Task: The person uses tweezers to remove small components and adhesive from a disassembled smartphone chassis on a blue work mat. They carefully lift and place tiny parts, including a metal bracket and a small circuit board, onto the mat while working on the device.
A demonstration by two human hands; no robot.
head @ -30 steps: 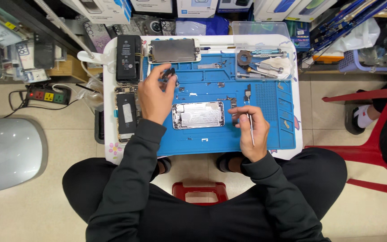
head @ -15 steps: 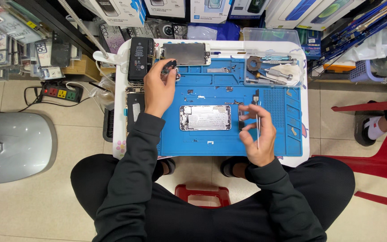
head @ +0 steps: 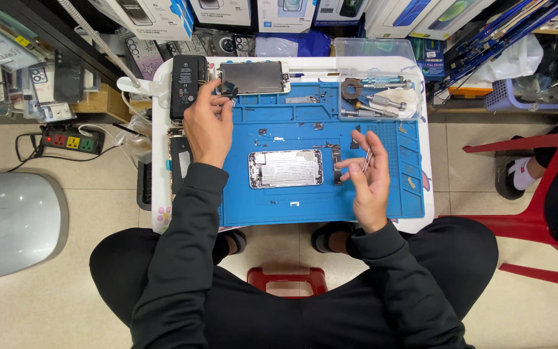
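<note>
An opened phone body [head: 285, 169] lies in the middle of a blue repair mat [head: 321, 200] on a small white table [head: 159, 200]. My left hand [head: 206, 123] reaches to the mat's far left corner, fingertips pinching a small dark part beside the detached screen panel [head: 253, 77]. My right hand [head: 369, 174] hovers just right of the phone body, palm turned up, holding thin metal tweezers [head: 367, 159]. A small dark component [head: 337, 167] lies by its fingertips.
A clear tray [head: 376, 90] with tools sits at the mat's far right. A black phone [head: 185, 84] and another device [head: 179, 161] lie on the table's left. A power strip [head: 69, 139], a grey dome-shaped object [head: 11, 223], a red chair [head: 537, 194] and stocked shelves surround it.
My left hand moved farther up the mat to the screen panel. My right hand turned palm-up and lifted slightly, still holding the tweezers. The camera view shifted a little.
</note>
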